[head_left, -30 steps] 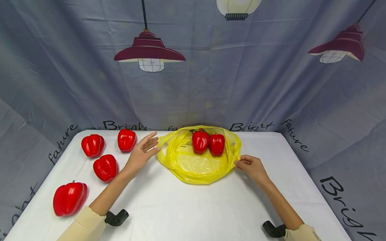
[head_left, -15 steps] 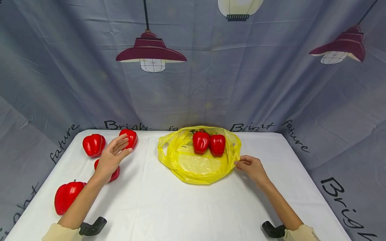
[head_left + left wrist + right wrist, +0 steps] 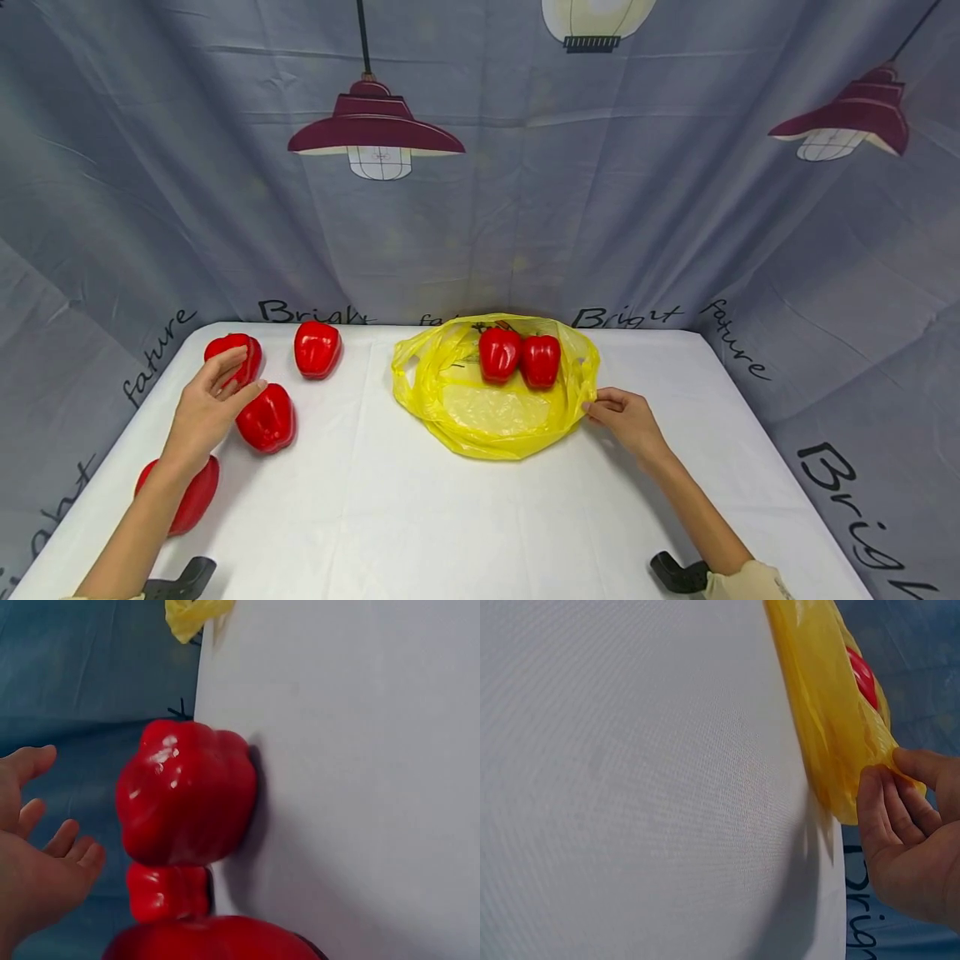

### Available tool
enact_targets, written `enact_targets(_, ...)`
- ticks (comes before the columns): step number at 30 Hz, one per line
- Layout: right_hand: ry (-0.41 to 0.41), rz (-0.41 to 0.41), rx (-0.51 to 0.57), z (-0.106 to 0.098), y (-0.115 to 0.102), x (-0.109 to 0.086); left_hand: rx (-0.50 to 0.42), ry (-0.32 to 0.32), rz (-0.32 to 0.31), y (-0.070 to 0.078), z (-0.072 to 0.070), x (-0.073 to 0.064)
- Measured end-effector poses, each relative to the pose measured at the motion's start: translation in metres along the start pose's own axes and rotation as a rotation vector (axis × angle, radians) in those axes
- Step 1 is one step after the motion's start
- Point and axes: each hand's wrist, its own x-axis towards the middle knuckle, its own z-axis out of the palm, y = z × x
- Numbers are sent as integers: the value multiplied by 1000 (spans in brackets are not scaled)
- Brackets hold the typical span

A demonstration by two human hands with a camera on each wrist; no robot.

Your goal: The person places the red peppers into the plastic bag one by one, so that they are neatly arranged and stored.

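My left hand is raised over the left side of the table, fingers loosely bent and apart, holding nothing. In the head view it partly covers a red bell pepper at the back left and overlaps the edge of a second bell pepper. Under its forearm, another bell pepper is half hidden. My right hand pinches the right rim of a yellow plastic bag, thumb against fingers, as the right wrist view also shows. Inside the spread bag lie two red bell peppers.
One more bell pepper sits near the table's back edge, left of the bag. White cloth covers the table. Behind it hangs a grey-blue curtain printed with lamps and lettering.
My left hand has moved left, from beside the bag's left rim, past the back bell pepper, to the far-left ones. The right hand, the bag and the peppers have stayed in place.
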Motion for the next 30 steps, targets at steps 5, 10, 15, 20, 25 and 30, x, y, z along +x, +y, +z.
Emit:
enact_targets(5,0,-3,0,0,0,0,22,-45,-36,-12,-5,2)
enact_targets(10,-2,0,-2,-1,0,1,51,-107,-86,-20,-8,4)
enact_targets(15,-2,1,2,-1,0,1,85,-185,-146,-22,-10,4)
enact_targets(20,-7,-2,11,-1,0,1,101,-218,-194,-23,-10,4)
enact_targets(25,-7,-5,10,-1,0,0,119,-246,-184,-22,-9,4)
enact_targets(30,-7,-7,8,-1,0,-2,126,-271,-193,-21,-8,4)
